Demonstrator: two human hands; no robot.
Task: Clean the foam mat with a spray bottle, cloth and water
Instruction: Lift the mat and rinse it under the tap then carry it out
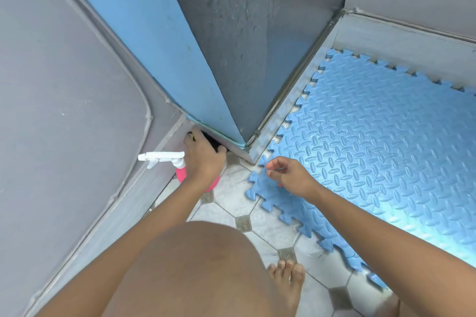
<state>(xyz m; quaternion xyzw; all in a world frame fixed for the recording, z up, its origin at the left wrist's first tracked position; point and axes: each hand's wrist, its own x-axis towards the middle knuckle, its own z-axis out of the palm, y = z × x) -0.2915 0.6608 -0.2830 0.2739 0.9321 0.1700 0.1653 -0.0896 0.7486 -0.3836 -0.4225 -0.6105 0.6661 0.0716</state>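
Observation:
A blue foam mat [373, 141] with a raised oval pattern and toothed edges lies on the tiled floor at the right. A pink spray bottle [181, 174] with a white trigger head [161, 157] stands by the left wall. My left hand [203, 157] reaches over the bottle into the dark gap under a blue door, its fingers curled on something dark that I cannot make out. My right hand [291, 175] hovers over the mat's near corner, fingers loosely bent, holding nothing I can see. No cloth is in view.
A blue door [144, 41] stands ajar with its grey inner face [257, 33] wet. Grey walls [64, 85] close in at left and right. White octagonal floor tiles [231, 203] lie between my knee [201, 265] and the mat. My bare foot [288, 280] rests on them.

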